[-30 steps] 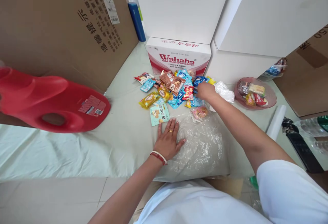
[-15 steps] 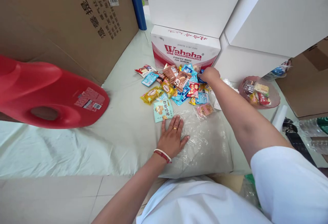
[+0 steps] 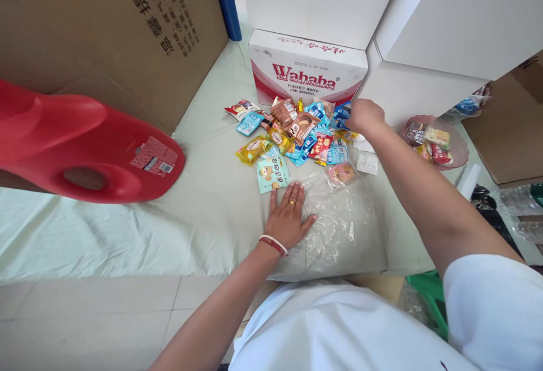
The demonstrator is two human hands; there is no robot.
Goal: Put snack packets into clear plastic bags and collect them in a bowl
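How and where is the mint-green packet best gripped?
Probably pinch the mint-green packet by its left edge, coming from the left: it lies flat with that edge free, while other packets crowd its far edge and the left hand blocks the near side.

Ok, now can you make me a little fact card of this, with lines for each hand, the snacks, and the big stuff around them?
Left grip: open, flat on the clear plastic
Right grip: at a blue packet, fingertips hidden
Snack pile: many colourful wrappers, in front of the Wahaha box
Mint-green packet: just beyond the left fingers
Pink bowl: right side, holding wrapped snacks
Red jug: left side
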